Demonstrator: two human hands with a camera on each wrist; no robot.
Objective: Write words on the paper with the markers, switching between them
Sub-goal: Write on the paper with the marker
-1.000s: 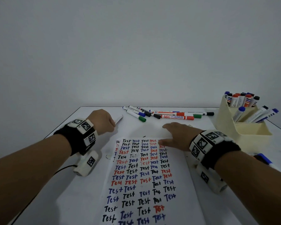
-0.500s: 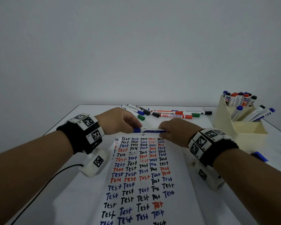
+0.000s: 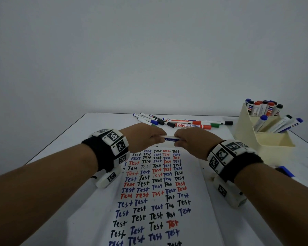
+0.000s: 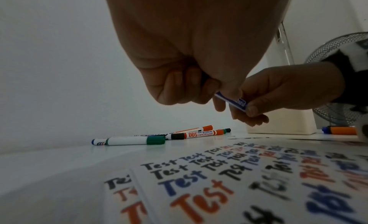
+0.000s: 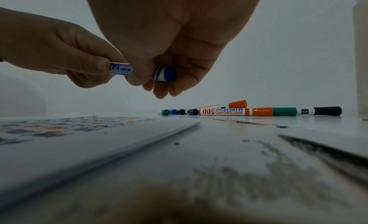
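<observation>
A blue whiteboard marker (image 3: 171, 138) is held level just above the far edge of the paper (image 3: 199, 206), which is covered with rows of "Test" in black, blue and red. My left hand (image 3: 149, 137) pinches its left end and my right hand (image 3: 188, 141) grips its right end. In the left wrist view the left hand's fingers (image 4: 189, 87) curl over one end of the marker (image 4: 233, 101). In the right wrist view the right hand (image 5: 159, 79) wraps the striped blue tail of the marker (image 5: 165, 74). The left hand hides the cap end.
Several loose markers (image 3: 185, 123) lie in a row on the white table beyond my hands. A cream holder (image 3: 261, 137) with more markers stands at the right. Another blue marker (image 3: 285, 172) lies by my right forearm.
One second ago my right hand lay flat on the paper and my left hand was off to the left. Both hands have since met on the blue marker and moved closer together.
</observation>
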